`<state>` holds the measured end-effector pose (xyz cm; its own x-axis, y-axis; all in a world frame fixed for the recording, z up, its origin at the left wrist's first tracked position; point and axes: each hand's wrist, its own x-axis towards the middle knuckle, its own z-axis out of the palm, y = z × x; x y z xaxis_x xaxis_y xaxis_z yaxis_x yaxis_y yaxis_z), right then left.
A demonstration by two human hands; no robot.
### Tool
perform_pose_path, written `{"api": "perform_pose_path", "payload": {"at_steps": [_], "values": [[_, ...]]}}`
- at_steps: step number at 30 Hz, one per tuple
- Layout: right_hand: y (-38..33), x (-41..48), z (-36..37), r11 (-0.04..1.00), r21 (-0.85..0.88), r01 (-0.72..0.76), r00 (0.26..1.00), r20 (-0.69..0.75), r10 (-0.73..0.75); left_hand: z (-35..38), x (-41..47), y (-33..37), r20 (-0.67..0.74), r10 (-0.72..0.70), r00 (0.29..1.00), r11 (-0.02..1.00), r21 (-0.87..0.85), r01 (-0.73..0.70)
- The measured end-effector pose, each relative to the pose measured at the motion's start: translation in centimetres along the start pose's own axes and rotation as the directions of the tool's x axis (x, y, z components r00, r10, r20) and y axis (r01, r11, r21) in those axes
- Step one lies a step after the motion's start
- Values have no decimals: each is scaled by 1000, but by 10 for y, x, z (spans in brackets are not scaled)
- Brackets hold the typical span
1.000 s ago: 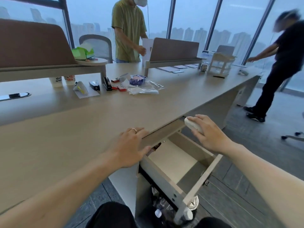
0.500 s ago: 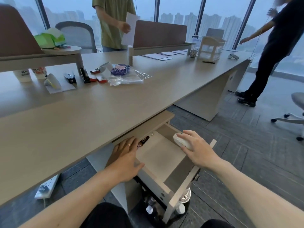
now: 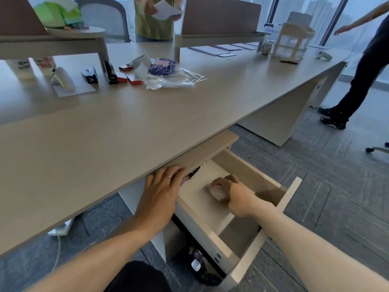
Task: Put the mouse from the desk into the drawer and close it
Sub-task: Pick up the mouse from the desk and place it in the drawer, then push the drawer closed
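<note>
Since half a second ago your right hand (image 3: pixel 237 197) has lowered the white mouse (image 3: pixel 217 191), still gripped, onto the open drawer (image 3: pixel 291 191) floor, while your left hand (image 3: pixel 162 190) rests flat and empty at the drawer's near corner; release and closing remain.

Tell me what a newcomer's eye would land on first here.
First, the right hand down in the open drawer under the desk, wrapped around the white mouse. Next, the left hand resting flat at the desk's near edge beside the drawer.
</note>
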<state>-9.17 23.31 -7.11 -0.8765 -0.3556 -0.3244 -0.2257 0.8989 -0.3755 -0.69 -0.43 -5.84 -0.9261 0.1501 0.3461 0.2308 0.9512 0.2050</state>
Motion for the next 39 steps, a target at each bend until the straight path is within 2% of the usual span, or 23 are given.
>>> {"api": "perform_pose_path", "payload": {"at_steps": [3,12,19,23,25,27,29,31,33,34,35,37,38,39], "values": [[0,8,9,997,31,65,998,3,-65,1,0,-1,11,-5,1000,1000,5,5],[5,18,20,991,-122,50,998,30,-47,1,1,2,2,-16,1000,1000,-27,16],[-2,13,22,981,-188,47,999,33,-42,0,1,2,-13,-13,1000,1000,-9,13],[-11,2,12,983,-186,-8,999,50,17,-6,1,6,-10,-18,1000,1000,-3,18],[-17,-12,-3,983,-182,-10,1000,-27,5,-8,2,8,-3,-22,1000,1000,5,22],[-16,-33,-19,980,-198,-13,979,-204,-28,-10,2,10,10,-37,999,999,29,36],[-5,-56,-29,989,-120,-83,914,-405,27,-12,1,12,26,-61,998,997,57,59],[12,-79,-33,985,51,-164,815,-556,164,-14,-1,13,41,-85,996,994,68,82],[27,-98,-29,911,348,-222,724,-566,393,-16,-3,15,45,-90,995,993,80,86],[30,-104,-25,813,529,-242,708,-477,521,-17,-3,15,40,-89,995,993,79,86],[32,-106,-18,672,697,-251,709,-341,618,-18,-4,16,32,-93,995,993,69,91],[31,-106,-1,372,894,-251,739,-70,670,-18,-3,17,17,-112,994,993,33,111],[27,-104,6,281,929,-241,760,1,649,-17,-3,17,11,-120,993,993,17,120],[24,-102,10,238,945,-226,775,26,631,-17,-4,16,10,-124,992,992,7,124]]}}
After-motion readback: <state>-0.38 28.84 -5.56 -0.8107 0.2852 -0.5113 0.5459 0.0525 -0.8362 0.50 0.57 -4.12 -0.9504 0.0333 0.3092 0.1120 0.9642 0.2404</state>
